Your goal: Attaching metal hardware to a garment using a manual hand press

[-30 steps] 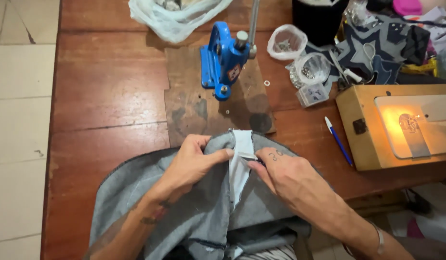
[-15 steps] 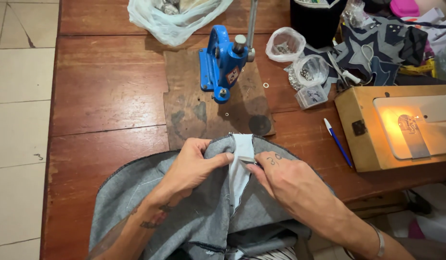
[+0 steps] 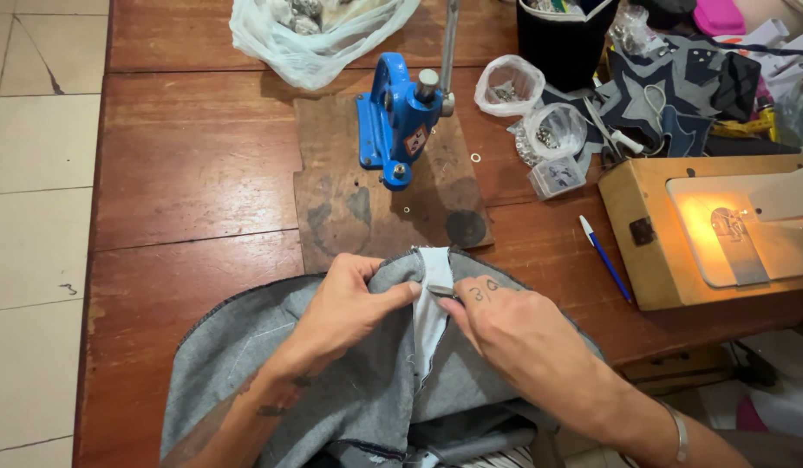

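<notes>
A grey denim garment lies on the wooden table at its near edge. My left hand pinches its top edge from the left. My right hand pinches the same edge from the right, beside a strip of pale lining that runs down between both hands. Just beyond the garment, a blue hand press stands on a worn wooden board.
A sewing machine bed with a lit lamp sits at the right, with a blue pen beside it. Small plastic bags of metal parts, a clear bag, a black container and fabric scraps crowd the far side. Tiled floor lies at the left.
Both hands have kept their grip on the garment's top edge with only small shifts. The view has moved slightly.
</notes>
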